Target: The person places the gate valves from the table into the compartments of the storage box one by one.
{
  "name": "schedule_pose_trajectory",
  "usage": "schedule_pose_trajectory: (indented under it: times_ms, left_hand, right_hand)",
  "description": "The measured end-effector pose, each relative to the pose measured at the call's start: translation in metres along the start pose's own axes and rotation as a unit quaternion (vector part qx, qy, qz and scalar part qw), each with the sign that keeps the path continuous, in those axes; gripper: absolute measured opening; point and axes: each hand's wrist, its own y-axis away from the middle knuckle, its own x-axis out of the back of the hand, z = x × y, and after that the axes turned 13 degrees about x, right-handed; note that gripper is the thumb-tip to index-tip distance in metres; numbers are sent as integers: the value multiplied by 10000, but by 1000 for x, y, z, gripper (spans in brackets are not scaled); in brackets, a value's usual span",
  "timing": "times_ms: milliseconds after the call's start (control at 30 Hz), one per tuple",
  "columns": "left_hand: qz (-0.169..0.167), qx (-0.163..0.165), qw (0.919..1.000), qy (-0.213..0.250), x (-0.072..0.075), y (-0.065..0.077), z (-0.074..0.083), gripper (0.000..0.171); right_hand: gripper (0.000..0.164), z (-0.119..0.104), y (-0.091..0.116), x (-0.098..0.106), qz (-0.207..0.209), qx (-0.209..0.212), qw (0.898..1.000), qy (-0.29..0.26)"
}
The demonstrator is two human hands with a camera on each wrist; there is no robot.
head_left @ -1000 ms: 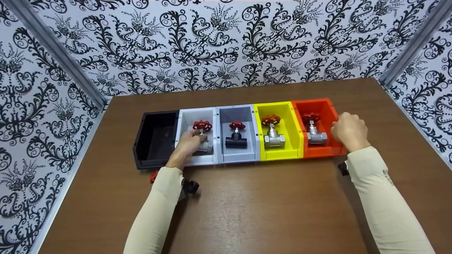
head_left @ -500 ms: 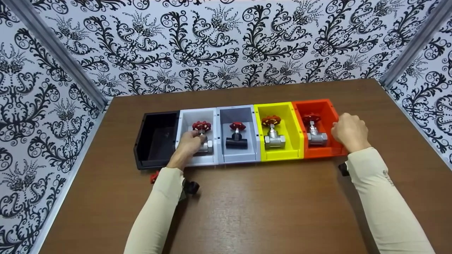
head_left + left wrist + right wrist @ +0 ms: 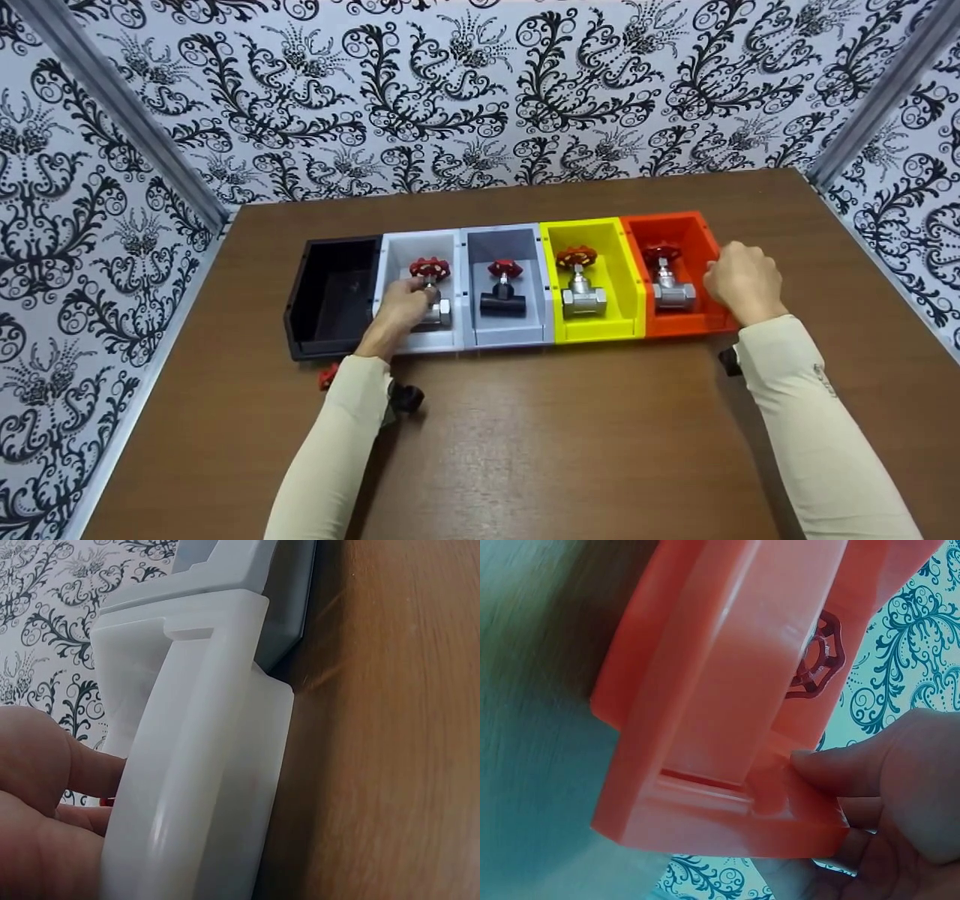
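Note:
My left hand (image 3: 403, 306) reaches into the white bin (image 3: 420, 241), thumb and fingers pinching the neck of a metal gate valve (image 3: 444, 311) with a red handwheel. The hand covers part of that valve's body. In the left wrist view the white bin's front (image 3: 172, 765) hides most of the fingers (image 3: 94, 769). On the far right, my right hand (image 3: 744, 281) grips the side wall of the orange bin (image 3: 690, 324). The thumb (image 3: 840, 765) lies inside that wall, the other fingers outside. A metal valve (image 3: 673, 294) with a red handwheel sits inside.
Between these bins, a grey bin (image 3: 501, 238) holds a black valve (image 3: 502, 302) and a yellow bin (image 3: 600, 330) holds a metal valve (image 3: 583, 300). The black bin (image 3: 324, 351) joins the row's left end. A red handwheel (image 3: 327, 376) shows beside the left sleeve.
Both hands keep their holds. The left hand and the valve in it have barely shifted; the bins look the same.

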Motion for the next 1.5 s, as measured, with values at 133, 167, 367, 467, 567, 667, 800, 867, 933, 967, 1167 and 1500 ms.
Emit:
schedule_pose_trajectory:
  times_ms: [133,167,367,467,567,667,800,867,933,967,1167,1500]
  left_hand:
    - [28,-87,10000,-1,0,1,-1,43]
    - [55,-126,9999,8,0,1,-1,40]
    - [164,-235,9996,4,-1,2,-3,31]
    - [154,-209,9996,-65,-1,3,-3,31]
    - [194,-252,9994,-154,-1,2,-3,31]
    - [217,-297,9992,-142,-1,2,-3,32]
    - [213,-271,9993,-123,-1,3,-3,37]
    - [230,-288,9992,-175,-1,3,-3,40]
    - [245,-342,9989,-211,-1,3,-4,41]
    - [254,-364,9988,-202,-2,2,-4,41]
    - [340,-361,9988,0,-3,2,-2,42]
    - [431,-311,9986,69,-5,4,1,46]
  right_hand:
    - [32,0,1,-1,47,49,10000,-3]
    - [32,0,1,-1,49,62,10000,-7]
    - [31,0,2,-2,27,77,10000,-39]
    - [30,0,2,-2,19,77,10000,-51]
    - [31,0,2,-1,8,72,10000,-57]
    - [30,0,1,-1,18,73,10000,-60]
    - [30,0,2,-2,39,102,9999,-41]
    - [31,0,2,-2,25,99,9999,-49]
    - [31,0,2,-1,6,84,9999,-61]
    - [31,0,2,-1,-6,75,9999,-69]
    - [31,0,1,0,71,113,9999,-70]
    - [31,0,1,0,6,58,10000,-77]
